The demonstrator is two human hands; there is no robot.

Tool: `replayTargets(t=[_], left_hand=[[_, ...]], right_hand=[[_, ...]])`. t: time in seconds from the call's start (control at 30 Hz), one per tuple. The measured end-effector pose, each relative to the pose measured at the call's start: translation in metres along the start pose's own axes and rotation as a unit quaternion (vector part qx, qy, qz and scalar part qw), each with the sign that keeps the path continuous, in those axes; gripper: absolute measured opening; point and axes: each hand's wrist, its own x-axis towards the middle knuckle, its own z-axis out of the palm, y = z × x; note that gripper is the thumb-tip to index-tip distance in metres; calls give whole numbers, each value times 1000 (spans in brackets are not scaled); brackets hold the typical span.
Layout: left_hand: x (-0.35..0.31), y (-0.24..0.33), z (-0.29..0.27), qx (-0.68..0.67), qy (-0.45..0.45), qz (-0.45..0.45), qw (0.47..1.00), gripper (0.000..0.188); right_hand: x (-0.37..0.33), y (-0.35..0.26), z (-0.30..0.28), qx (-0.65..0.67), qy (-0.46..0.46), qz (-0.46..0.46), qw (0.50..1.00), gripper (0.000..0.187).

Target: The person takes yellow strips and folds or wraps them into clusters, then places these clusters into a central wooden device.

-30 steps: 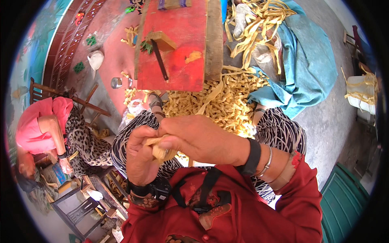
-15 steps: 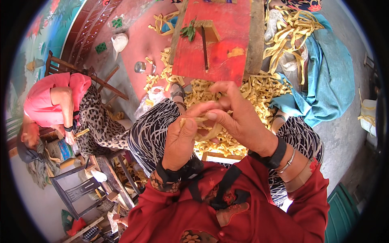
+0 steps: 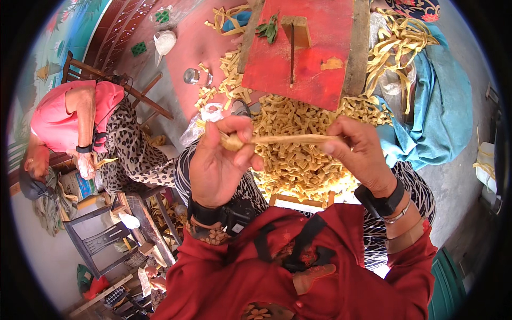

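Between my hands a pale yellow strip (image 3: 290, 139) is stretched level, above a pile of short folded yellow pieces (image 3: 296, 168). My left hand (image 3: 221, 162) pinches the strip's thicker, folded-looking end between thumb and fingers, palm turned up. The other end is gripped by my right hand (image 3: 361, 152) between thumb and forefinger. What the strip is made of I cannot tell. Beyond the pile lies a red board (image 3: 298, 69) with a wooden block (image 3: 296, 32) and a thin dark upright bar on it. Green leaves (image 3: 268, 28) lie beside the block.
Long yellow strips (image 3: 397, 48) hang over a teal cloth (image 3: 437, 101) at the right. To the left, a person in a pink top (image 3: 74, 112) sits bent over, holding a yellow strip. A glass jar (image 3: 191, 76), a white plastic bag (image 3: 210, 113) and a dark chair (image 3: 101, 248) are also on the left.
My hands were close together, working the strip; now they have moved apart, pulling it straight between them. The view has shifted slightly, and the person at left has moved their hands a little.
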Motion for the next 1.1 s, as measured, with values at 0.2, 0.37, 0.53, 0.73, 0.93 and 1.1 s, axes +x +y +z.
replayTargets(t=[0.2, 0.37, 0.53, 0.73, 0.93, 1.1], left_hand=[[2, -17, 10, 138, 104, -31, 984, 56], [4, -19, 6, 174, 158, -75, 969, 31], [9, -18, 15, 248, 169, -64, 952, 15], [6, 3, 1, 217, 126, 33, 967, 9], [55, 15, 22, 264, 106, 91, 954, 5], [94, 16, 24, 293, 93, 99, 946, 7]], right_hand=[[9, -4, 9, -7, -85, 14, 996, 21], [9, -1, 14, -1, -100, 47, 994, 18], [12, -5, 20, -61, -131, -2, 989, 20], [13, -17, 13, -82, -157, -61, 982, 27], [40, -36, -7, -237, -42, -103, 965, 30], [68, -34, -14, -306, 71, -160, 936, 28]])
